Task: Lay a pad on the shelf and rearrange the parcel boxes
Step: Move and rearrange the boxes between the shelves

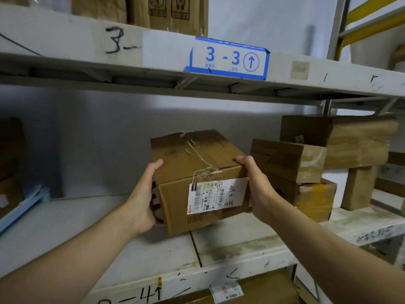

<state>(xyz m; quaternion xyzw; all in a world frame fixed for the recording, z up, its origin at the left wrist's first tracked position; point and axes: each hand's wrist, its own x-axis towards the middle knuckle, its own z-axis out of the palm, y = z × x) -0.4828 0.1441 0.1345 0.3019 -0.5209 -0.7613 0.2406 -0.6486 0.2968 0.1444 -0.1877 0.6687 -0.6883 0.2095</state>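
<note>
A brown cardboard parcel box with a white shipping label on its near face is held just above the white shelf board, tilted slightly. My left hand grips its left side, thumb on the top edge. My right hand grips its right side, thumb on the top corner. A pale grey-white pad seems to cover the left part of the shelf. To the right stands a stack of several parcel boxes.
A beam labelled "3-3" runs overhead with boxes on the shelf above. Blue flat items and a brown box lie at the far left. A labelled box sits on the shelf below. The board's right part is stained.
</note>
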